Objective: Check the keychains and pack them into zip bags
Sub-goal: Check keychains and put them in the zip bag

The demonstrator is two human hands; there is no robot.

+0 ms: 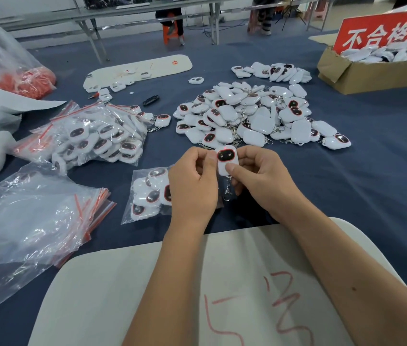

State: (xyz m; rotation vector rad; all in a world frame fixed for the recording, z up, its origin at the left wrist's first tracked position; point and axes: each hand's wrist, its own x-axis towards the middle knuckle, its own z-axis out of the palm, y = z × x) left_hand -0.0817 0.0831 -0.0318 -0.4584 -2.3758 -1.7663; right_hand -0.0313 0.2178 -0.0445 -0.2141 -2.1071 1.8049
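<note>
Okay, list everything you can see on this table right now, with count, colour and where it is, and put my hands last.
held keychain: one, white with dark face, centre, in both hands
loose keychain pile: many, white, beyond the hands
part-filled zip bag: one, clear, left of the hands
filled zip bags: several, clear with red seals, left
empty zip bags: a stack, clear, near left
cardboard box: one, brown, red sign, far right, holding keychains
white board: one, red writing, near edge
left hand: pinches the keychain's left side
right hand: thumb on the keychain's front
</note>
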